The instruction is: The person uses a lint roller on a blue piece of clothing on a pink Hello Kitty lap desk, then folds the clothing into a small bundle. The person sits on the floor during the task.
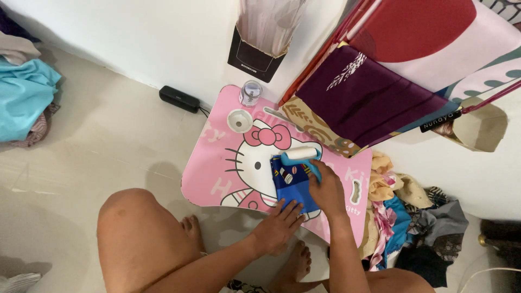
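A: Lint roller in the right hand, fingers wrapped round its blue handle. White roll sits on the far edge of the blue cloth.

B: Left hand?

A: Flat, fingers spread, pressing the near edge of the cloth at about 6 o'clock from the roller. Holds nothing, just pins it down.

B: Where's the cloth?

A: Folded small, blue with little printed shapes, lying on the pink lap table, right of the cartoon cat's face. Table stands on the floor between the person's knees and the wall.

B: Step?

A: Looks like rolling lint off the cloth, mid-stroke or at the far end of one. My read only.

B: Next move needs what?

A: Probably a pull of the roller toward 6 o'clock, light even pressure, left hand kept firm so the cloth doesn't ride up. Left fingers sit in the roller's path, so they'd likely have to shift aside.

B: Other stuff?

A: Small white round cup at 11 o'clock from the roller, clear plastic bottle beyond it near the table's far edge. Black oblong box on the floor by the wall at 10 o'clock. Heap of clothes at 4 o'clock, beside the table. Hanging fabrics at 1 o'clock. Teal cloth pile far off at 9 o'clock.
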